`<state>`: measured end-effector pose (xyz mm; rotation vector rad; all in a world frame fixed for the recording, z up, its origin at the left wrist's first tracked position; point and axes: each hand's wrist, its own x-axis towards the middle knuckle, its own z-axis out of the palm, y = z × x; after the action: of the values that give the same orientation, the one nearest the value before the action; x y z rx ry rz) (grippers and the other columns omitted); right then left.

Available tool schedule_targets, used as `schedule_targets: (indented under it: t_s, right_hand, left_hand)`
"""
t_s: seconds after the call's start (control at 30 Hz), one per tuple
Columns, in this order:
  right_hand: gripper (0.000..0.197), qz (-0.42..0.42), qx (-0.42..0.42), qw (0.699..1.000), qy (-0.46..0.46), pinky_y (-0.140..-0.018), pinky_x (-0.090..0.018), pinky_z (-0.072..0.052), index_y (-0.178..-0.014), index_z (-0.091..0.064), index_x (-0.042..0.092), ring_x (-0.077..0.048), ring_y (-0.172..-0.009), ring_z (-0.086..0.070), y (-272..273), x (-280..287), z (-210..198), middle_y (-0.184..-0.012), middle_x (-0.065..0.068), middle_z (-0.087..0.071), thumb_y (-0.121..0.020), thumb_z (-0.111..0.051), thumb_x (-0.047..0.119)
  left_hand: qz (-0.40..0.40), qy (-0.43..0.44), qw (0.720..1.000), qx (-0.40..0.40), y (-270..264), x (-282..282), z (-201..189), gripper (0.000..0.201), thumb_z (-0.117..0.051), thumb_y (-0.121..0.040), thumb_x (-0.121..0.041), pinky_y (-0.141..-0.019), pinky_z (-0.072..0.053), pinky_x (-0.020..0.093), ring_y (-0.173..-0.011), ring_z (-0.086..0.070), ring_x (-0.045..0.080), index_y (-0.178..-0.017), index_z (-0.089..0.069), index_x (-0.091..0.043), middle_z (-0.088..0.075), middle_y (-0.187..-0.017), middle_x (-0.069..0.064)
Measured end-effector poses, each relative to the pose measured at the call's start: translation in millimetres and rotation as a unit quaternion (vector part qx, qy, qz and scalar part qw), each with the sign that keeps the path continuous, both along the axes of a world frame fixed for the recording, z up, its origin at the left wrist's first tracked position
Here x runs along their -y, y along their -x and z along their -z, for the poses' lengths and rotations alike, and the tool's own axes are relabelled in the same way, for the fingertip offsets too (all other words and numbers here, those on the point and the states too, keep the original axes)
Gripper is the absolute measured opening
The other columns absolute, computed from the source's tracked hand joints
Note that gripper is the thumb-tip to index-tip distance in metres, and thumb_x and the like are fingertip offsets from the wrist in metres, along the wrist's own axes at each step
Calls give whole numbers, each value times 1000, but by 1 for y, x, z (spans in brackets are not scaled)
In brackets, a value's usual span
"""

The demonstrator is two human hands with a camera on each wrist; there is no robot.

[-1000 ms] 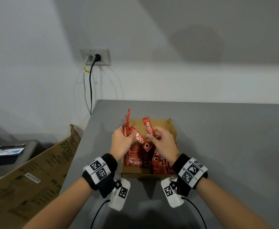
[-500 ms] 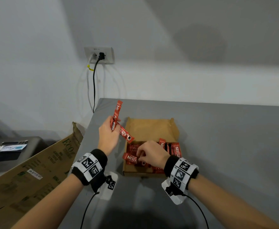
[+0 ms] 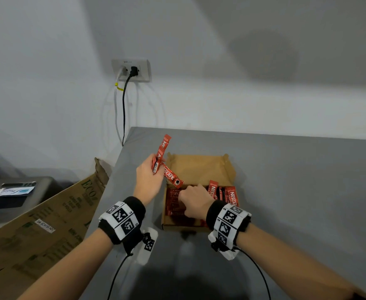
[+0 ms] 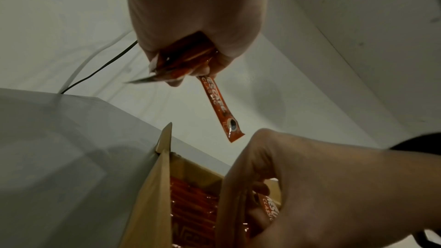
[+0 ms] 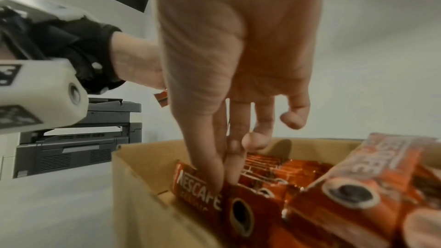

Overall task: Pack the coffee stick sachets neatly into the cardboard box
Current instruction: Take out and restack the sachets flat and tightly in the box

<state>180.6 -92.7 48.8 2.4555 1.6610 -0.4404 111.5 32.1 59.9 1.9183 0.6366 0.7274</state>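
Note:
The open cardboard box (image 3: 200,169) lies on the grey table (image 3: 296,191), its near half filled with red coffee sachets (image 3: 231,194). My left hand (image 3: 150,176) hovers just left of the box and grips a small bunch of sachets (image 4: 185,58); one sticks up (image 3: 165,144), another hangs toward the box (image 4: 219,108). Inside the box, at its left wall (image 5: 133,173), my right hand (image 5: 223,176) reaches down. Thumb and index finger pinch the top of a sachet (image 5: 190,184) there. The other fingers hang straight.
A large brown carton (image 3: 47,224) leans beside the table's left edge, with a grey printer (image 5: 78,139) behind it. A wall socket (image 3: 132,70) with two cables sits above the table's far left corner. Bare table lies right of the box.
The hands were together above the box. My left hand has moved left and up with its bunch, while my right hand has gone down into the box with one sachet.

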Motion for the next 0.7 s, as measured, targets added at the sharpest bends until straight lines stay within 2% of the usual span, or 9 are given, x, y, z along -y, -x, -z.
schedule_targets:
  t_s: [0.07, 0.2, 0.27, 0.43, 0.53, 0.63, 0.7]
  right_hand:
    - [18, 5, 9, 1000, 2, -95, -44, -36, -102, -58, 9, -31, -100, -58, 1, -2, 1, -106, -11, -62, -84, -56, 8]
    - [22, 16, 11, 1000, -2, -93, -44, -38, -104, -59, 11, -31, -101, -58, 0, 1, 2, -107, -10, -62, -83, -61, 17]
    - [25, 18, 7, 1000, -4, -90, -43, -40, -104, -58, 10, -31, -100, -58, 0, 5, 3, -107, -10, -62, -82, -62, 20]
    - [23, 12, 3, 1000, -18, -81, -39, -43, -105, -56, 8, -32, -99, -59, 1, 8, 7, -107, -12, -61, -83, -60, 15]
    - [29, 10, -4, 999, -31, -79, -39, -46, -107, -54, 9, -32, -98, -60, 1, 7, 10, -108, -12, -62, -82, -63, 20]
    - [37, 57, -64, 993, -81, -78, -37, -52, -104, -53, 13, -25, -91, -62, -7, 12, 7, -100, -5, -63, -79, -68, 34]
    - [28, 125, -111, 973, -157, -72, -30, -51, -97, -50, 17, -17, -81, -60, -18, 19, -1, -88, 2, -61, -82, -64, 36]
  left_hand:
    - [4, -3, 1000, -5, 0, 1, 1, 10, -50, -91, -1, -53, -40, 10, -57, -45, 10, -92, -59, 0, -53, -70, 8]
    - [7, -22, 1000, -19, 2, 2, 2, 6, -55, -88, -2, -55, -40, 11, -58, -46, 12, -88, -60, -1, -55, -69, 12]
    - [11, -23, 999, -24, 2, 2, 3, 4, -56, -87, -3, -55, -40, 12, -58, -46, 13, -86, -60, -1, -55, -69, 12]
    - [13, -20, 999, -31, 0, 4, 4, 4, -57, -87, -2, -55, -41, 9, -58, -46, 11, -85, -61, -4, -54, -68, 6]
    - [19, -22, 999, -36, 1, 5, 4, 3, -59, -86, -3, -55, -42, 11, -58, -47, 12, -86, -61, -1, -56, -69, 9]
    - [28, -15, 999, -40, 6, 3, 5, 2, -63, -84, -5, -56, -44, 13, -55, -49, 9, -83, -62, -4, -58, -65, 5]
    - [40, -6, 998, -49, 11, 1, 6, 4, -65, -82, -6, -60, -48, 15, -58, -54, 10, -82, -63, -8, -61, -67, 5]
